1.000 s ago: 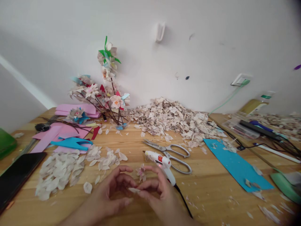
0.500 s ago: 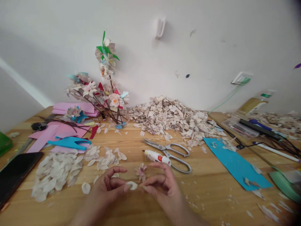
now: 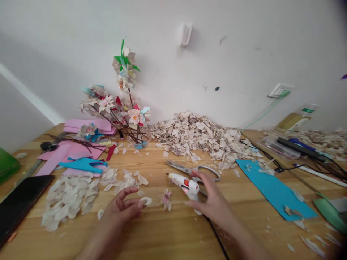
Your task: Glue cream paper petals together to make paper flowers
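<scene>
My left hand (image 3: 123, 209) pinches a pale dried petal (image 3: 147, 200) between thumb and fingertips above the wooden table. A small pinkish flower (image 3: 166, 199) lies just right of that petal. My right hand (image 3: 210, 202) is open, thumb and fingers apart around the rear of a white hot glue gun (image 3: 180, 181); whether it touches the gun I cannot tell. The gun has an orange-red patch and a small lit red light. Behind it lie silver scissors (image 3: 184, 168), one handle partly hidden by my right hand. A black cord trails towards the front edge.
Loose petals (image 3: 67, 198) are spread at the left, beside a black phone (image 3: 24, 202). Flowers on twigs (image 3: 135, 117) stand in a clear container at the back. A petal heap (image 3: 195, 133) lies against the wall. A blue sheet (image 3: 273, 189) is at the right.
My right hand has left the petal and moved right to the glue gun, its fingers opening. The gun now sits tilted up. My left hand still pinches the petal.
</scene>
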Motion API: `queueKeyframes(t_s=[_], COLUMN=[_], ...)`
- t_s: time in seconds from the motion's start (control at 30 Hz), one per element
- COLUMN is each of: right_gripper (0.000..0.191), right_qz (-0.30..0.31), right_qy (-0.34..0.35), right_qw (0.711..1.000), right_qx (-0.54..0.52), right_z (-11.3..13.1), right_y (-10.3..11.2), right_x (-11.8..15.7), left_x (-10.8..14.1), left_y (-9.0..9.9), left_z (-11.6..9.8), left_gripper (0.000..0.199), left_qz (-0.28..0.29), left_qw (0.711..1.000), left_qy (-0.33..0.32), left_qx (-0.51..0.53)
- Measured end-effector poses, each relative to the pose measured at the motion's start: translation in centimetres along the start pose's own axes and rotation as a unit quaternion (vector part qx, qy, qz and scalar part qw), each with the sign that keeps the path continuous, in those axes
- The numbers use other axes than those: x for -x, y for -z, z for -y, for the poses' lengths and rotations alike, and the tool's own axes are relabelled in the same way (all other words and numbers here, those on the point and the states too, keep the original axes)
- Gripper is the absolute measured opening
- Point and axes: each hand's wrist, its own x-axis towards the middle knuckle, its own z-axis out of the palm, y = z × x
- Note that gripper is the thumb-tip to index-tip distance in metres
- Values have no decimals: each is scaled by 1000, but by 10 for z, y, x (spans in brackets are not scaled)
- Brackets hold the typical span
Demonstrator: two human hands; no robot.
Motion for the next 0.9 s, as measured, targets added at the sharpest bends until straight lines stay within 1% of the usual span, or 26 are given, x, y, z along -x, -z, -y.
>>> queueKeyframes(t_s=[0.07,0.13,0.23,0.3,0.4,0.47,0.5,0.6,0.67,0.73,0.9], right_gripper=[56,42,26,25,28,27,27,30,29,29,26], right_qz=[-3,-10,-2,-2,-24,-7,19,100,131,138,134], right_qy=[-1,-3,-16,-25,-40,-41,-35,-7,11,17,19], right_qw=[998,995,995,998,997,991,988,983,982,983,984], right_qx=[63,99,99,58,-56,-126,-147,-152,-133,-122,-112], right_z=[-1,-1,1,4,9,13,15,24,28,32,34], right_y=[-8,-15,-21,-22,-18,-14,-12,-10,-10,-11,-11], right_x=[-2,-4,-4,-3,3,8,11,18,19,19,17], left_x=[0,0,0,0,0,0,0,1,1,0,-1], left_y=[-1,-1,-2,-2,-1,-1,-1,-1,-1,0,2], left_z=[-1,-1,-1,0,0,1,1,0,0,0,-1], left_gripper=[57,56,56,57,56,55,55,55,54,55,55], left_qz=[-7,-14,-17,-13,-9,-9,-10,-13,-14,-13,-3], left_qw=[1000,1000,1000,1000,1000,1000,1000,1000,1000,1000,1000], left_qy=[-4,-3,-1,0,-1,-5,-6,-10,-11,-9,-5], left_qx=[4,0,-11,-8,2,3,2,3,8,11,14])
